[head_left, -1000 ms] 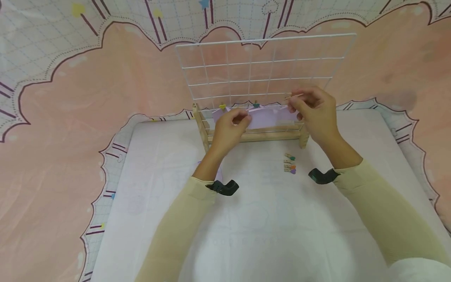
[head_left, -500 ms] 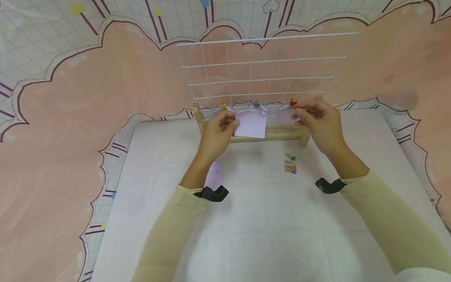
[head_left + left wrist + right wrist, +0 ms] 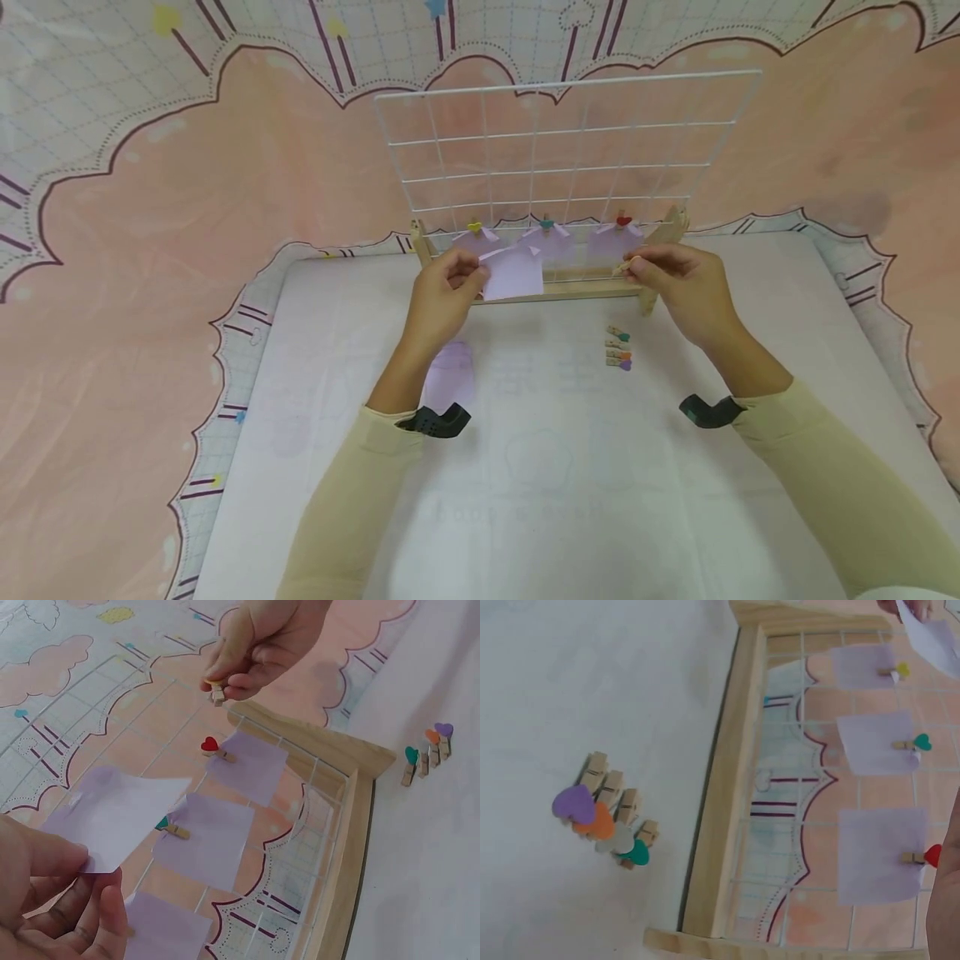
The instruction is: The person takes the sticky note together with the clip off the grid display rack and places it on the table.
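My left hand [image 3: 442, 296] pinches a light purple paper note [image 3: 513, 273] by its edge, in front of the lower part of a white wire grid. To the right, my right hand [image 3: 690, 287] pinches a small wooden clothespin [image 3: 218, 695] with a yellow-orange top, partly hidden by the fingers. Three purple notes hang on the grid's lower rows. Heart-topped clothespins hold them: one yellow [image 3: 903, 669], one green [image 3: 922, 741] and one red [image 3: 934, 855]. In the right wrist view, only an edge of my right hand shows, and its fingertips are out of frame.
The grid leans back in a wooden stand [image 3: 570, 289] at the table's far edge. Several heart-topped clothespins lie in a row, among them a purple one [image 3: 574, 804]. More purple paper [image 3: 453, 375] lies on the white tabletop [image 3: 547, 500] beside my left wrist.
Both hands have drawn lower and nearer to me. My left hand has also shifted left with the note, away from the green-heart clothespin. The red-heart clothespin and its note have come into full sight.
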`<state>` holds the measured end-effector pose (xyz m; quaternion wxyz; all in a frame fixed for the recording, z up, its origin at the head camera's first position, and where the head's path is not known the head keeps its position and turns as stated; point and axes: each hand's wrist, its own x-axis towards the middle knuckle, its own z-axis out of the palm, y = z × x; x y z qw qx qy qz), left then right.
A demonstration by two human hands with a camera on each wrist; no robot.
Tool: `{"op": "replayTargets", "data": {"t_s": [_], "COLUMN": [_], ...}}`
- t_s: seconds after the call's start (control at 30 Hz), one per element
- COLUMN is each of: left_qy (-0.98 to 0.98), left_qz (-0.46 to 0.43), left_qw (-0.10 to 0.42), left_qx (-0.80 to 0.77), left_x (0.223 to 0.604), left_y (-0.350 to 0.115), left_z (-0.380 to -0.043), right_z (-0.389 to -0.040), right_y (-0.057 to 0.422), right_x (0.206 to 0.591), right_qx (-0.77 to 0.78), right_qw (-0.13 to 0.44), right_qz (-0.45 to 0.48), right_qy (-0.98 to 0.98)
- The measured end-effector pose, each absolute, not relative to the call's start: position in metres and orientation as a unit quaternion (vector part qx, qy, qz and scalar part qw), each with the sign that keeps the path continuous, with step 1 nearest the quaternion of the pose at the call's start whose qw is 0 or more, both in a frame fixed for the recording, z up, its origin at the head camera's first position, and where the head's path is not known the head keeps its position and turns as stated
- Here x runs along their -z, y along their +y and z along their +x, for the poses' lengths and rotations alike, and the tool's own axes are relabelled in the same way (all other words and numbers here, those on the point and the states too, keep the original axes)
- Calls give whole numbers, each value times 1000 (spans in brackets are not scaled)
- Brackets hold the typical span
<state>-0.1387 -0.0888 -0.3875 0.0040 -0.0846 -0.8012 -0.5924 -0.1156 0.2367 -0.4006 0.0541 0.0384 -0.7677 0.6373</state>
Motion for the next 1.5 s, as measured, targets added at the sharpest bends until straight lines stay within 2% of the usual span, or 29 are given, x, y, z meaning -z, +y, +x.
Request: {"op": "replayTargets", "data": {"t_s": [0.17, 0.83, 1.1, 1.5], "left_qy": [-801, -812, -825, -847], "left_qz": [-79, -61, -52, -52], "left_qw": [1, -20, -13, -22], "left_qx": [594, 580, 562, 528], "left_x": [390, 403, 413, 427], "left_y": [-97, -116, -123, -134], "left_z": [-135, -120, -114, -105], "right_z": [-108, -85, -76, -67], "right_y": [240, 244, 251, 255], "right_x": [403, 414, 426, 444], "right_qx": [-596, -615, -595, -641], "right_qw": [29, -60, -122, -160], "right_qz": [30, 1, -22, -23], "right_qy": [-802, -787, -794, -750]}}
